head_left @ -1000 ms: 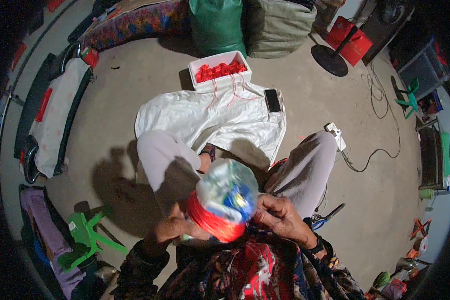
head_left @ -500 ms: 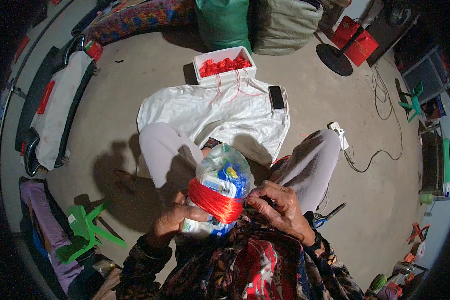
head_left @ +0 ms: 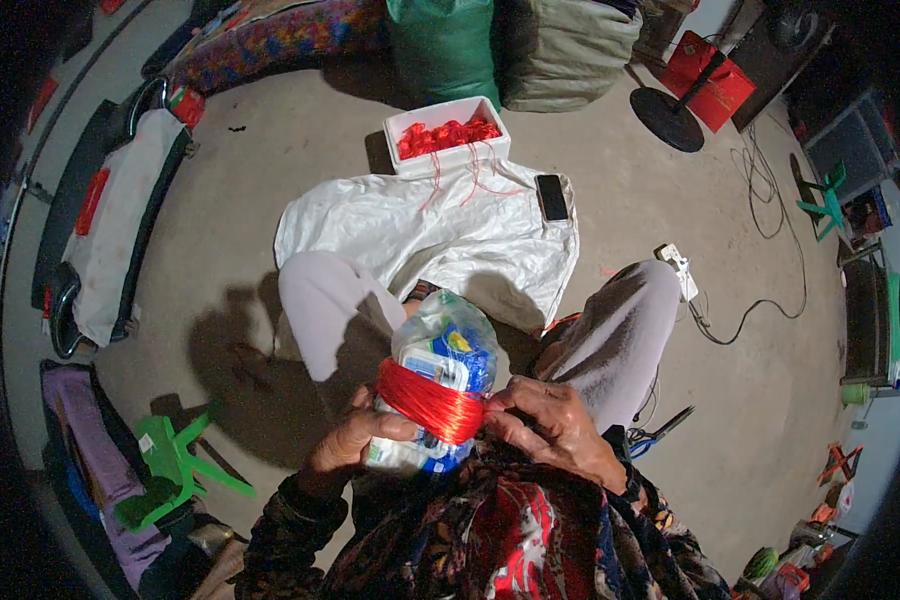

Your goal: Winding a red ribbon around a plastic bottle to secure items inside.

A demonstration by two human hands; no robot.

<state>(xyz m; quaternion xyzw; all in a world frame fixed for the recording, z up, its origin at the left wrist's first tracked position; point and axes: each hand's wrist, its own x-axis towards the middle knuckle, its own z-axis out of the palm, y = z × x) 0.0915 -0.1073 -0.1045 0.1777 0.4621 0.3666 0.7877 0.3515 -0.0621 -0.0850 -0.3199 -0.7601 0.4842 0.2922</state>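
A blue-and-white pack, perhaps of wet wipes (head_left: 452, 370), stands between my knees with a clear plastic covering over its top. Around its middle runs a thick band of glossy red cord (head_left: 433, 403), wound in many turns. My left hand (head_left: 355, 437) grips the pack from the left, its thumb lying across the front just under the band. At the band's right edge, the fingertips of my right hand (head_left: 550, 425) are pinched together on the red cord. Whatever strand lies between those fingers is too small to make out.
Ahead, a white sheet (head_left: 370, 225) lies on the floor with a phone (head_left: 551, 198) on it. Behind stands a white foam box (head_left: 395, 150) of red cord bundles. A power strip (head_left: 677, 270) with cable lies right, a green stool (head_left: 175, 460) left.
My right hand has shifted slightly left and down, bringing its fingertips against the edge of the red band. My left hand keeps its hold on the pack.
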